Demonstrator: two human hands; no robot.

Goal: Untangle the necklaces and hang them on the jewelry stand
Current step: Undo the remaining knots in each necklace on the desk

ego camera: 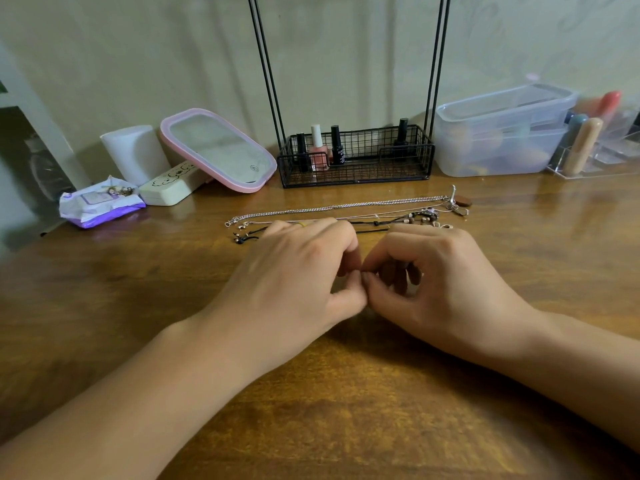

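Note:
Several necklaces lie stretched side by side on the wooden table: a silver chain [346,205], a finer chain under it, and a black cord with beads [415,220], their pendants bunched at the right end [457,206]. Just in front of them my left hand [298,271] and my right hand [446,282] meet, fingers curled. Thumb and forefinger tips of both pinch what looks like the end of a thin necklace, too fine to make out. The black wire jewelry stand [266,81] rises behind from a basket base [356,178]; its top is out of frame.
Nail polish bottles [318,150] stand in the stand's basket. A pink-rimmed mirror [221,150], a white tube, a cream case and a wipes pack [100,202] sit at the back left. A clear plastic box [498,133] and an acrylic organiser are at the back right.

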